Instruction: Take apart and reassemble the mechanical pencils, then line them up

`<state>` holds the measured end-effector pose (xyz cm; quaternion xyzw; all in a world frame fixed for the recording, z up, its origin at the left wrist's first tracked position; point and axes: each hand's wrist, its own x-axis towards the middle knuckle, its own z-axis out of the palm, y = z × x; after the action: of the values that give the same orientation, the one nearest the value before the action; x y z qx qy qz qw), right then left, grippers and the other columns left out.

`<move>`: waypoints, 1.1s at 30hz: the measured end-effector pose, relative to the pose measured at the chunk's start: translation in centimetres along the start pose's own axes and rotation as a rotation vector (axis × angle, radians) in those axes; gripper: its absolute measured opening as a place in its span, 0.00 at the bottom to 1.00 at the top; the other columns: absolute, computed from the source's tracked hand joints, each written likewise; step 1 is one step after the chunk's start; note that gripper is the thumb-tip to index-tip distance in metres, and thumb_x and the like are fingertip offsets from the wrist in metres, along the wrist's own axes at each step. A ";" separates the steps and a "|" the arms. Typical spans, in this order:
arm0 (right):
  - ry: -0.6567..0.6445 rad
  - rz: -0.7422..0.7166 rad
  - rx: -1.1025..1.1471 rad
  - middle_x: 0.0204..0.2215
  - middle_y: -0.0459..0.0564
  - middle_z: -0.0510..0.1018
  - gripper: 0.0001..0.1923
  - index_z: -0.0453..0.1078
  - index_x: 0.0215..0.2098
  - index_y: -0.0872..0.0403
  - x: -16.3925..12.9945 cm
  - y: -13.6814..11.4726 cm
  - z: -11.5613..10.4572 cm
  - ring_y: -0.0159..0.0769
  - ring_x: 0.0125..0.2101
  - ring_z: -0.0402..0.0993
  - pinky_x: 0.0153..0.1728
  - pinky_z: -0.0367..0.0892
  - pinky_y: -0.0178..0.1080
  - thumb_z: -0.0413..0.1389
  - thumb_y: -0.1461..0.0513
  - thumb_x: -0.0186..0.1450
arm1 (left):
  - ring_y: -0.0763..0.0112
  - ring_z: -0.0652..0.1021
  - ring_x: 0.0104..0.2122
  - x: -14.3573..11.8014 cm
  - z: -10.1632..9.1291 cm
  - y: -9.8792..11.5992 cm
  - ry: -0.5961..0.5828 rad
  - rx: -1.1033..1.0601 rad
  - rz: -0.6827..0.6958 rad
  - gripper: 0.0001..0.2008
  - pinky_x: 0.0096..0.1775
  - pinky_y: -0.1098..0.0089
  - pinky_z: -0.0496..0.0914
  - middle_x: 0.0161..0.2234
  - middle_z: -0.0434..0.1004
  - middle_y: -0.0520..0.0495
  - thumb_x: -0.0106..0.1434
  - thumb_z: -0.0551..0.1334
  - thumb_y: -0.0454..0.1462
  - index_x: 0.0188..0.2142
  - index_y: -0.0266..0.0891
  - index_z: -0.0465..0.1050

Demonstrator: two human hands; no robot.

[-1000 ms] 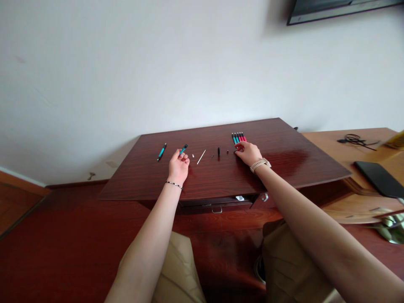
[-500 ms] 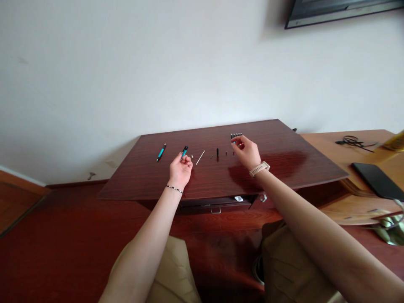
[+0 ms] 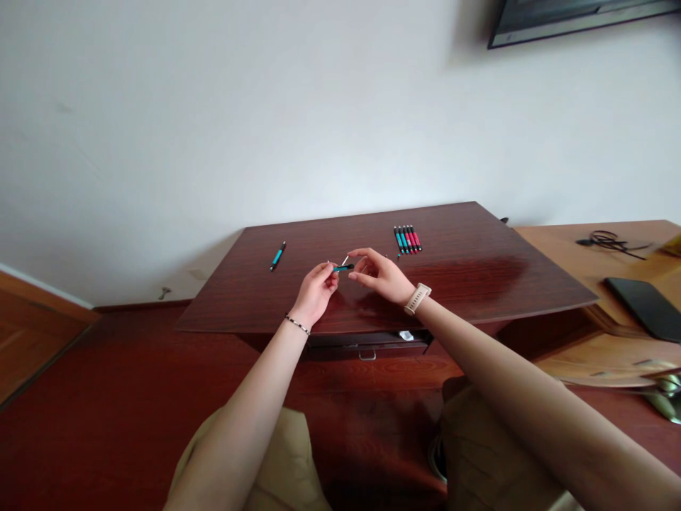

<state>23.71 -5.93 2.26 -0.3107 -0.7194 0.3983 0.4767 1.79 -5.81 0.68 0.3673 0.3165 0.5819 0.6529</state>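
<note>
Over the table, my left hand [image 3: 315, 291] is closed on a teal and black pen barrel [image 3: 343, 268], which lies nearly level and points right. My right hand [image 3: 384, 275] is at the barrel's black end, its thumb and index finger apart on either side of it. Whether another right finger touches the barrel, I cannot tell. Behind the hands, part of a thin white refill [image 3: 345, 260] shows on the dark wooden table [image 3: 452, 284]. A tiny part [image 3: 399, 256] lies just beyond my right hand. The hands hide the table surface beneath them.
One teal pen [image 3: 277, 256] lies alone on the left. Several teal and pink pens [image 3: 408, 240] lie in a row at the back. To the right, a lighter desk [image 3: 558, 248] bears a black cable [image 3: 606, 241] and a dark flat device [image 3: 643, 309].
My right hand has moved left and down, from near the pen row to the barrel's end. My left hand has shifted right and turned the barrel from steeply tilted to nearly level.
</note>
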 end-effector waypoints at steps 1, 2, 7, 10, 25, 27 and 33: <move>-0.014 -0.002 0.005 0.37 0.46 0.81 0.27 0.72 0.60 0.49 0.0 0.1 0.4 0.36 0.32 0.74 0.35 0.70 0.39 0.67 0.48 0.68 | 0.76 0.76 0.34 -0.2 0.1 -0.1 -0.009 0.033 -0.001 0.12 0.35 0.75 0.67 0.34 0.78 0.48 0.59 0.78 0.38 0.39 0.36 0.81; -0.020 -0.005 0.015 0.39 0.48 0.82 0.25 0.74 0.58 0.49 -0.1 0.3 0.7 0.35 0.32 0.74 0.35 0.71 0.39 0.66 0.48 0.69 | 0.75 0.76 0.34 -0.3 0.1 -0.1 -0.019 0.067 -0.003 0.13 0.36 0.74 0.68 0.34 0.79 0.47 0.58 0.79 0.39 0.38 0.36 0.81; 0.076 0.039 0.114 0.42 0.51 0.84 0.19 0.79 0.49 0.51 -0.2 0.9 1.5 0.37 0.34 0.76 0.38 0.73 0.41 0.63 0.47 0.70 | 0.74 0.75 0.33 -0.6 0.1 0.2 -0.098 0.230 -0.016 0.16 0.34 0.73 0.67 0.37 0.81 0.43 0.60 0.77 0.43 0.43 0.35 0.84; 0.163 0.102 0.164 0.38 0.50 0.83 0.19 0.79 0.47 0.51 -0.2 1.4 1.5 0.37 0.33 0.75 0.36 0.72 0.40 0.66 0.46 0.67 | 0.76 0.73 0.30 -0.5 0.0 0.5 -0.120 0.281 -0.057 0.17 0.29 0.74 0.63 0.37 0.80 0.42 0.61 0.77 0.43 0.45 0.34 0.83; 0.258 0.180 0.210 0.34 0.47 0.79 0.20 0.79 0.46 0.50 -0.4 1.9 1.4 0.35 0.31 0.72 0.35 0.70 0.39 0.67 0.47 0.65 | 0.71 0.82 0.38 1.8 -2.9 3.9 0.110 0.342 0.064 0.21 0.43 0.73 0.73 0.39 0.82 0.43 0.56 0.63 0.23 0.48 0.37 0.81; 0.253 0.181 0.217 0.34 0.47 0.79 0.20 0.79 0.46 0.51 -0.3 1.8 1.4 0.36 0.32 0.73 0.35 0.70 0.39 0.66 0.46 0.65 | 0.67 0.84 0.46 2.9 -3.2 4.1 0.085 0.386 0.146 0.20 0.51 0.69 0.73 0.46 0.84 0.41 0.59 0.67 0.24 0.50 0.39 0.80; 0.242 0.183 0.212 0.34 0.47 0.80 0.20 0.79 0.46 0.51 -0.4 1.7 1.6 0.36 0.33 0.74 0.35 0.71 0.39 0.66 0.46 0.65 | 0.66 0.85 0.48 6.7 -4.4 3.4 0.015 0.564 0.240 0.19 0.59 0.64 0.73 0.49 0.84 0.40 0.61 0.67 0.23 0.48 0.40 0.79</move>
<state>22.45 -5.87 0.29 -0.3686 -0.5795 0.4734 0.5515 -2.87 1.54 1.29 0.5644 0.4246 0.5468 0.4496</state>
